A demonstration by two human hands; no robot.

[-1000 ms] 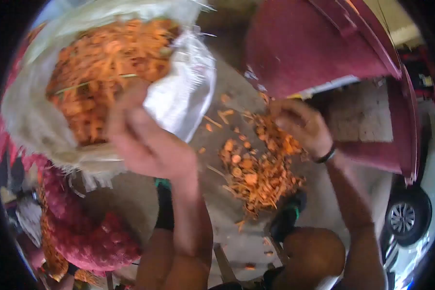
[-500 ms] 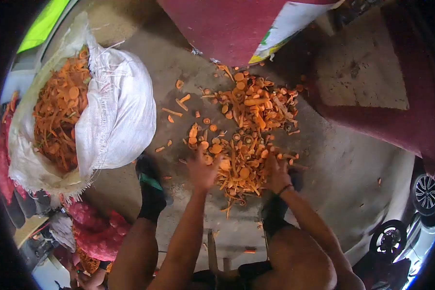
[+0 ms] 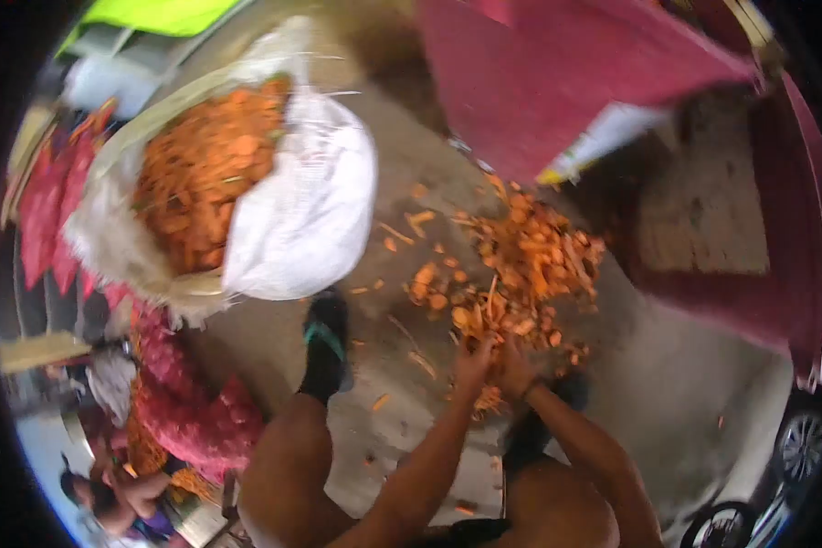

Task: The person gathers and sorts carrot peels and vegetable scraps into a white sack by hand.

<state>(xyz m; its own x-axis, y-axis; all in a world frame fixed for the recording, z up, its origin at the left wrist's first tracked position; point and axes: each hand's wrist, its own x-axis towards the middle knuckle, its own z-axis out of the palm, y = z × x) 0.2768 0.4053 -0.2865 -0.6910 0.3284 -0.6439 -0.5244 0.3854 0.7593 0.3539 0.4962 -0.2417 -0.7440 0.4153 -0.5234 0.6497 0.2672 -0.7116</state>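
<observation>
A heap of carrot scraps (image 3: 539,260), made of orange peelings, round slices and end pieces, lies on the floor between my feet. At its near edge, my left hand (image 3: 472,363) and my right hand (image 3: 518,367) are close together, fingers curled in around a bunch of scraps pressed between them. Motion blur softens the fingertips, and the pieces partly hide them. To the left stands a white woven sack (image 3: 306,210), its mouth wide and filled with more carrot peelings (image 3: 205,178).
Dark red fabric (image 3: 557,82) hangs at the top, with more at right. Pink mesh bags (image 3: 196,416) sit lower left, near another person (image 3: 110,493) beside more orange scraps. My sandalled foot (image 3: 327,333) rests near the sack. Wheels (image 3: 802,447) show at right.
My hands, apart on either side of the heap before, have come together at its near edge, gathering scraps between them. The whole view has shifted, with the sack and heap appearing farther right.
</observation>
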